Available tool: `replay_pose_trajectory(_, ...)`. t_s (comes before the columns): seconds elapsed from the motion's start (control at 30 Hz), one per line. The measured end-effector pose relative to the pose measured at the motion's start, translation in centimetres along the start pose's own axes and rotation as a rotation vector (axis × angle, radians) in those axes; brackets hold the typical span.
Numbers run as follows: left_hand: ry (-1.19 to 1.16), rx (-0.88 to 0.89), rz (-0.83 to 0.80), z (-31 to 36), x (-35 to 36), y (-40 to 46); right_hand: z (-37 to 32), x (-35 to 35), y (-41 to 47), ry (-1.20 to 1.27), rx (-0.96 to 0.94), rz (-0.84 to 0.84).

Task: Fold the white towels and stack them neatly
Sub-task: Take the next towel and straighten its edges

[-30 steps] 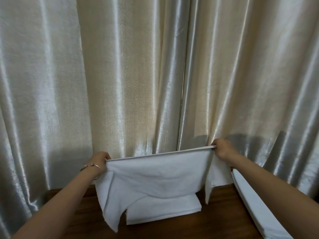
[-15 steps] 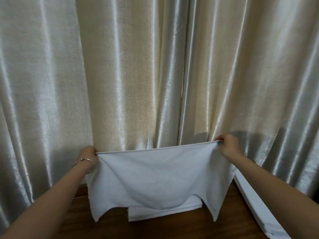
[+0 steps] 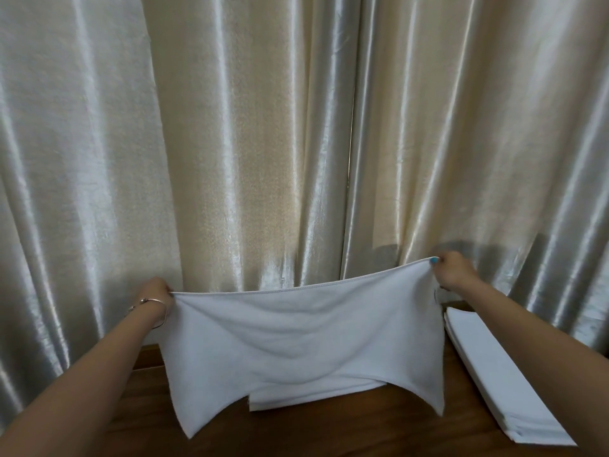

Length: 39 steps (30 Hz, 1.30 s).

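Head view: satin cream curtain (image 3: 230, 159) hangs in glossy pleats behind a dark wooden table (image 3: 329, 433). A soft white towel (image 3: 296, 338) is stretched above it, top corners pinched by the left hand (image 3: 157, 293) and right hand (image 3: 453, 270). Its sagging middle brushes the folded stack (image 3: 296, 395); dragging could skew that. Another flat pile (image 3: 501, 384) lies right.

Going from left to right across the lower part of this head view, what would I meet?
Left hand with a bracelet → the held-up white towel → right hand → a folded stack of towels on the wooden table.
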<state>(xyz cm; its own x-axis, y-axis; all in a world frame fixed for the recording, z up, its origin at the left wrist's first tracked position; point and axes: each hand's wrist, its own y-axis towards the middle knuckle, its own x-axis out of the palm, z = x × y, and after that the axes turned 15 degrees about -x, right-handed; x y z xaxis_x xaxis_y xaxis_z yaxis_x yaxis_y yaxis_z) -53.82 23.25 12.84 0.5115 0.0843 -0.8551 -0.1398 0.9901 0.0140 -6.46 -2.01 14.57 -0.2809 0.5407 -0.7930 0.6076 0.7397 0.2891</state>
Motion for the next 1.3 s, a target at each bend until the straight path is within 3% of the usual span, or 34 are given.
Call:
replay_pose_trajectory(0.17, -0.062, -0.058, 0.025, -0.1, -0.1, 0.0, 1.0, -0.3, 0.6, 0.281, 0.143, 0.077)
replay_pose_trajectory(0.3, -0.161, -0.196, -0.003, -0.9, -0.3, 0.1, 1.8, -0.9, 0.6, 0.331, 0.139, 0.124)
replay_pose_trajectory(0.4, -0.449, -0.346, -0.214, -0.9, 0.1, 0.2, 1.7, -1.0, 0.5, 0.396, 0.154, 0.177)
replay_pose_trajectory(0.47, -0.718, -0.414, -0.395, -0.7, -0.1, -0.6, 1.3, -1.8, 0.2, 0.576, 0.158, 0.15)
replay_pose_trajectory(0.57, -0.966, -0.377, -0.514, -0.6, -1.5, -1.7, 0.9, -3.6, -0.3, 0.879, 0.135, 0.026)
replay_pose_trajectory(0.63, -1.072, -0.38, -0.585, -0.7, -2.3, -2.1, 1.1, -4.4, -0.4, 0.953, 0.159, -0.019)
replay_pose_trajectory(0.83, -1.011, -0.464, -0.678, -1.4, -1.6, -3.2, 1.9, -3.0, -0.3, 1.022, 0.451, -0.079)
replay_pose_trajectory(0.93, -0.955, -0.448, -0.718, -0.5, 0.1, -3.7, 0.7, -1.1, -0.7, 1.04, 0.502, -0.166)
replay_pose_trajectory(1.03, -0.97, -0.43, -0.803, 2.0, 2.3, -4.9, -1.2, 1.4, -1.1, 1.058, 0.457, -0.248)
replay_pose_trajectory(1.17, -1.012, -0.428, -1.039, 5.8, 5.9, -8.6, -4.4, 4.9, -3.0, 1.101, 0.367, -0.332)
replay_pose_trajectory(1.3, -1.157, -0.442, -1.001, 7.9, 10.2, -12.7, -6.9, 7.7, -6.1, 1.035, 0.189, -0.439)
